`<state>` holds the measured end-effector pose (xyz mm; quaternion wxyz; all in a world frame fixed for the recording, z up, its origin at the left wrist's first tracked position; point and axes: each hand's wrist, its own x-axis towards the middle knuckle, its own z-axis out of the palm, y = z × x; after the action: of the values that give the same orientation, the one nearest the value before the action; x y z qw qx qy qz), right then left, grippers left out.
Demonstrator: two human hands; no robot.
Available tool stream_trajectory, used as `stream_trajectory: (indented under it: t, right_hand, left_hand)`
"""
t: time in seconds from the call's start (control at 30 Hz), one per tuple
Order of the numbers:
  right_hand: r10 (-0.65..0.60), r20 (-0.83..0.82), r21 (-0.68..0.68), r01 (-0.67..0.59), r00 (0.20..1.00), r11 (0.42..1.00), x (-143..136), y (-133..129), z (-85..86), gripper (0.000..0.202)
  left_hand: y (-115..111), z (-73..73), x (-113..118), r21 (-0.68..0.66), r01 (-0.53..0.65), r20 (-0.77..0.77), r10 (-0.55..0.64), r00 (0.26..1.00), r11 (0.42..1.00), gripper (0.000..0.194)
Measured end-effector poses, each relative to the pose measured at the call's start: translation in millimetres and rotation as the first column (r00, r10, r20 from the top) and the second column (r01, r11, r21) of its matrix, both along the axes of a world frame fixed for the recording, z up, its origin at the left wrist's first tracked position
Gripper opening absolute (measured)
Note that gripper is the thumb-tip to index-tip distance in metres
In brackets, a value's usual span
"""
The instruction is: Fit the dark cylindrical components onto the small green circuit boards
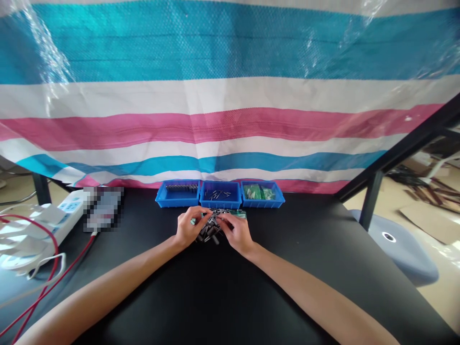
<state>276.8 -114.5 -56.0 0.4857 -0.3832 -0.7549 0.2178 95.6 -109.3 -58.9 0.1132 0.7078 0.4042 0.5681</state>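
Observation:
My left hand [188, 227] and my right hand [237, 232] face each other at the middle of the black table, just in front of the blue bins. Thumb and fingers are pinched together on both. Whatever sits between the fingertips is too small to make out. Beneath and between them lies a pile of small metal parts [210, 235], some thin and silvery, some dark and cylindrical. A flat green piece [240, 213] shows behind my right fingers, partly covered.
The left blue bin [178, 200] holds a row of dark cylinders, the middle bin [220, 203] loose thin metal pieces, the right bin [264, 203] green packets. A power strip [68, 211], red cable [77, 261] and blurred device [105, 208] lie left. Striped sheeting [230, 124] hangs behind.

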Motion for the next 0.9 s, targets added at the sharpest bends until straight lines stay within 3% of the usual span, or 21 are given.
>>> stream_trajectory:
  t: [0.9]
  right_hand:
    - [0.041,-0.024,-0.029,-0.042,0.999,0.999,-0.3,1.8,-3.6,0.016]
  left_hand:
    - [0.3,-1.0,-3.1,-0.002,0.034,-0.087,-0.034,0.996,0.999,0.013]
